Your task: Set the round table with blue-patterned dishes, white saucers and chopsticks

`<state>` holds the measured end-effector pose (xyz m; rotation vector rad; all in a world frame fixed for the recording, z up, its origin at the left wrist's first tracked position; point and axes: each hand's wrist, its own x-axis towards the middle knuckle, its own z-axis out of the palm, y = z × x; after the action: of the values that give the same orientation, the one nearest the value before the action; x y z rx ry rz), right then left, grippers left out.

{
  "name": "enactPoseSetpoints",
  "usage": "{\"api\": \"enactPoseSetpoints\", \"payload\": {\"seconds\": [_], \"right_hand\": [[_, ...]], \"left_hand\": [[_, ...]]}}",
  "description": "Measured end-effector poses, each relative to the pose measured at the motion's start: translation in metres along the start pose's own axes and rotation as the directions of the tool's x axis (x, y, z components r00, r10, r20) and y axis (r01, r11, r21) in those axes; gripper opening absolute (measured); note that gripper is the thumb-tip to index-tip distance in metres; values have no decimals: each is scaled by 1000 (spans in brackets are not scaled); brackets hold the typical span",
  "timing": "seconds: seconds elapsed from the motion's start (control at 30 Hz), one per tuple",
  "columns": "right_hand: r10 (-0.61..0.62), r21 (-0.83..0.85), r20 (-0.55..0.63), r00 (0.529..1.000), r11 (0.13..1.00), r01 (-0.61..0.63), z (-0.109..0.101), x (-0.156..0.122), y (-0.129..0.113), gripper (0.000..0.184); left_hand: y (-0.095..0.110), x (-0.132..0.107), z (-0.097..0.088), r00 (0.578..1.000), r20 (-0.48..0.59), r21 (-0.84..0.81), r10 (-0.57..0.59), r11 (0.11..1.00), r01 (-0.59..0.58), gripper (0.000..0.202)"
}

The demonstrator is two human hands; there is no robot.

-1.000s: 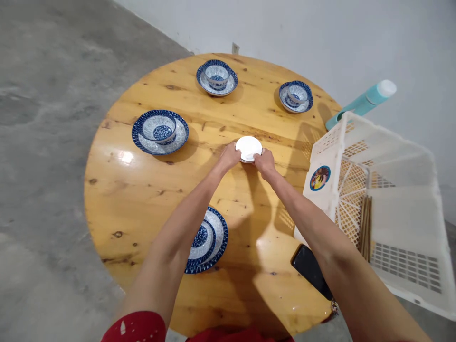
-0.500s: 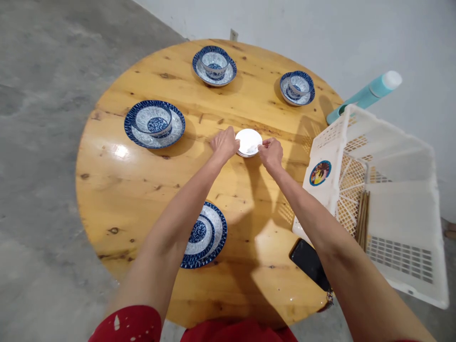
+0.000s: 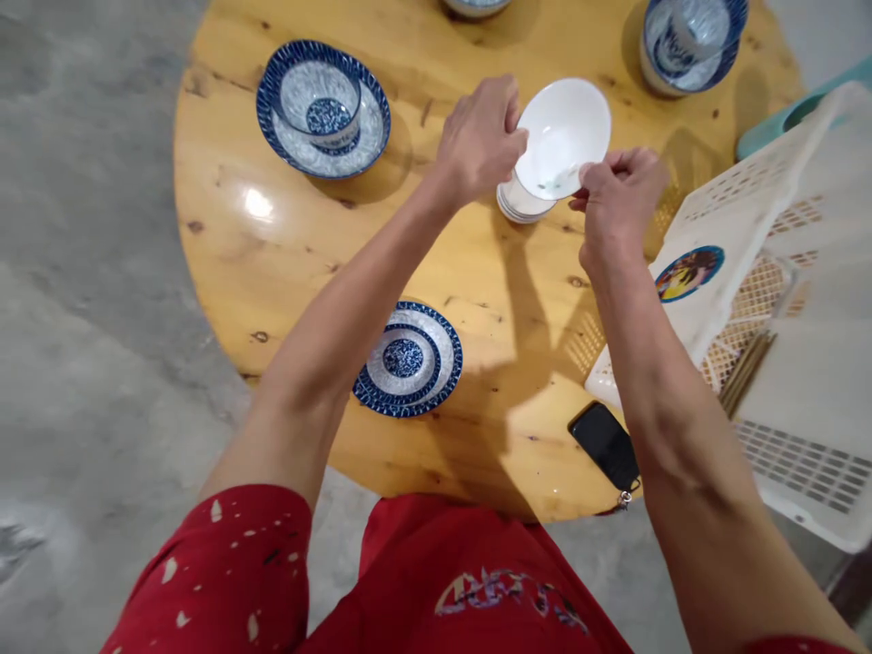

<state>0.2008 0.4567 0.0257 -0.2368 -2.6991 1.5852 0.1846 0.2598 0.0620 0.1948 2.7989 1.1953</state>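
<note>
A small white bowl is tilted above the table, its inside facing me, with small marks near its lower edge. My left hand is closed on its left rim. On the lower right rim, my right hand pinches with thumb and fingers. Just beneath, a stack of white bowls stands on the wood, partly covered by the raised bowl. To the left, a blue-patterned bowl sits on a matching plate. Nearer me, a similar blue-and-white set lies partly behind my left forearm.
The round wooden table carries another bowl set at the far right and one cut off at the top. A white basket with chopsticks stands right, beside a turquoise tube. A phone lies near the front edge.
Both hands have raised the top white bowl off its stack and tilted it towards me. The view has tipped down, showing more of the red shirt.
</note>
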Motion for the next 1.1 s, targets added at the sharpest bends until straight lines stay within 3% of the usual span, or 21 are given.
{"api": "enactPoseSetpoints", "payload": {"seconds": [0.1, 0.17, 0.27, 0.4, 0.5, 0.63, 0.93, 1.1], "right_hand": [[-20, 97, -164, 986, 995, 36, -4, -45, -16, 7], [6, 125, -121, 993, 992, 9, -4, -81, -17, 12], [77, 163, -78, 994, 985, -63, -6, -135, -9, 20], [180, 224, -71, 981, 961, -160, -16, -203, 8, 20], [249, 267, -34, 968, 935, -231, -26, -250, 22, 16], [328, 277, 7, 945, 907, -317, -36, -304, 45, 14], [365, 333, 73, 928, 868, -368, -40, -403, 86, 26], [377, 359, 114, 919, 847, -392, -36, -427, 103, 27]], "left_hand": [[10, -34, -21, 995, 87, -29, 55, 998, -53, 21], [17, -61, -28, 989, 107, -10, 100, 995, -99, 19], [25, -103, -24, 979, 182, 24, 96, 994, -102, 13], [32, -159, -2, 951, 309, 30, -1, 1000, -9, 16], [32, -202, 20, 939, 344, 71, -15, 997, -10, 15], [32, -258, 51, 918, 378, 94, -118, 992, 89, 16], [29, -377, 110, 924, 237, -113, -301, 936, 334, 14], [18, -415, 128, 921, 163, -246, -355, 889, 386, 19]]}}
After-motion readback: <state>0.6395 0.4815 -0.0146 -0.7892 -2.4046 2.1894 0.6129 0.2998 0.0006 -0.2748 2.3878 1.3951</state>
